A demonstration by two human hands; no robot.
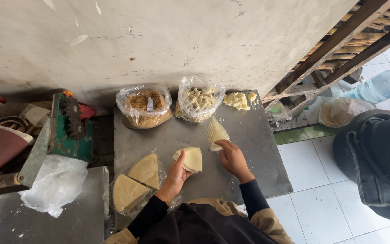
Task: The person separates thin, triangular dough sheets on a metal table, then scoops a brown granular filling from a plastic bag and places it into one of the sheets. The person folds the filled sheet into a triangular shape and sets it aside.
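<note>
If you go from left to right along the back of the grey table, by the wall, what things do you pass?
Bag of brown crumbly filling → bag of pale cut sticks → loose heap of pale yellow pieces.

Pale yellow dough sheets [192, 159], grey metal table [258, 149], green machine [66, 133], white floor tiles [321, 199].

1 head view; looks steeply down, close over metal table [258, 149]; faces wall [159, 40].

Two bags [144, 108] behind dough stacks [136, 183]
</note>
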